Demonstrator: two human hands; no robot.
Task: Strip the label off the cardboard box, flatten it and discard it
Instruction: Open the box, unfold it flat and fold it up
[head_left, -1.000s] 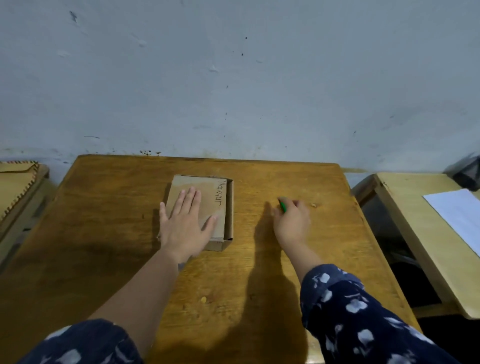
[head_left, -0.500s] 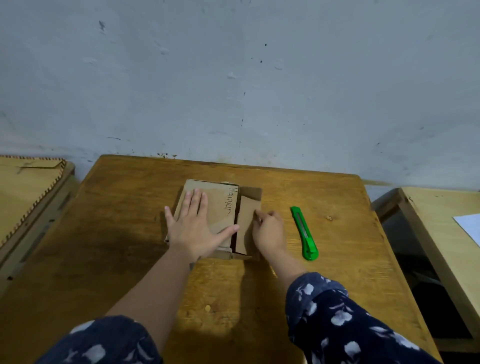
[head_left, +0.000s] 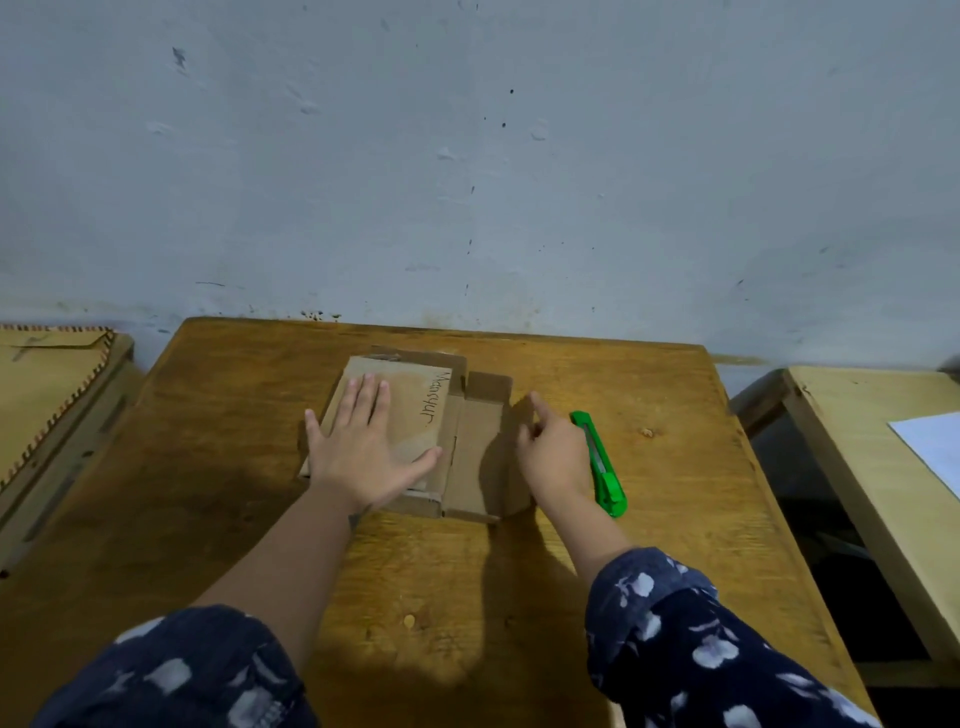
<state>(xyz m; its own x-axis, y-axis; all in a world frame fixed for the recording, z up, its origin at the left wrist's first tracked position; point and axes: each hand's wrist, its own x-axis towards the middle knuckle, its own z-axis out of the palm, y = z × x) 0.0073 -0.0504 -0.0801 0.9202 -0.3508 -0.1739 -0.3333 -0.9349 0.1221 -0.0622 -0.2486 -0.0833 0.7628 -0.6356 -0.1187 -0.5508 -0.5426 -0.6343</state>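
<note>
A small brown cardboard box (head_left: 415, 410) lies flat on the wooden table (head_left: 675, 467), with handwriting along its right side. My left hand (head_left: 363, 447) presses flat on its top, fingers spread. A side flap (head_left: 478, 447) is folded out to the right and lies open. My right hand (head_left: 553, 452) hovers just right of that flap, fingers loosely apart, index pointing away, holding nothing. A green utility knife (head_left: 600, 465) lies on the table right beside my right hand.
A grey wall rises directly behind the table. A tan bench (head_left: 47, 395) with stitched edging stands to the left. Another pale wooden table (head_left: 852, 415) with a white sheet (head_left: 935, 447) is on the right, across a dark gap.
My right hand put down the green knife, pulled the box's right flap outward, and has now let go of it. The left hand stayed pressed on the box.
</note>
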